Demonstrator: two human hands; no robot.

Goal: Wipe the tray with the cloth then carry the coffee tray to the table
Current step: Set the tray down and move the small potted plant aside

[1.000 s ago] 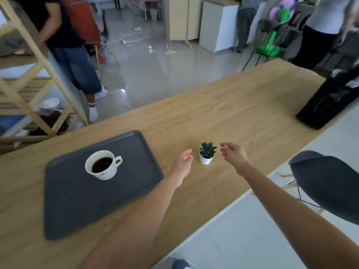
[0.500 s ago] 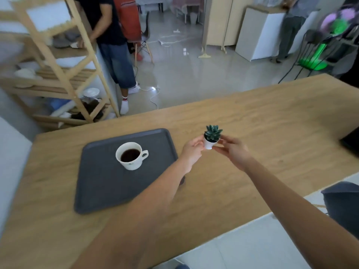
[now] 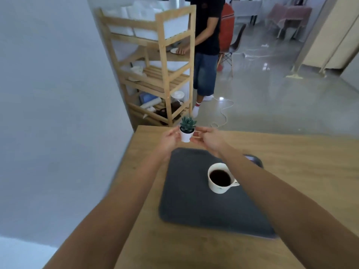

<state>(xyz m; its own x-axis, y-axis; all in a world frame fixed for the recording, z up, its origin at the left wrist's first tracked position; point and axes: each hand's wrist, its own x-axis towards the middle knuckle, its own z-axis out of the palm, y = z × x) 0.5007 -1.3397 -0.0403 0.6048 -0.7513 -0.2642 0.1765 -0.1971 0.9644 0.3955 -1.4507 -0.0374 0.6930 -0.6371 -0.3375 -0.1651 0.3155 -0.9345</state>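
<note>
Grey polished floor [image 3: 272, 98] runs back through the room, and close by stands one long wooden table [image 3: 291, 152] with its near corner against a pale wall [image 3: 48, 94]. From the head view I count one dark grey tray [image 3: 194, 200] lying flat on that table, and one white cup [image 3: 220, 178] of black coffee standing on the tray's right half, its handle turned to the right. Two bare arms reach out over the tray. Between them one small white pot with a green succulent [image 3: 186, 130] is held up in the air above the table's far edge, upright, beyond the tray. The left hand [image 3: 171, 139] has its fingers closed on the pot's left side, and the right hand [image 3: 208, 139] pinches the pot's right side with its fingertips, so both hands grip the same little plant. Behind the table stands one wooden shelf rack [image 3: 167, 74] with three slatted levels holding white dishes and other items, and one person in a black shirt and denim shorts [image 3: 206, 55] stands just beside it, one hand resting on a shelf. One red chair [image 3: 226, 35] sits behind that person.
</note>
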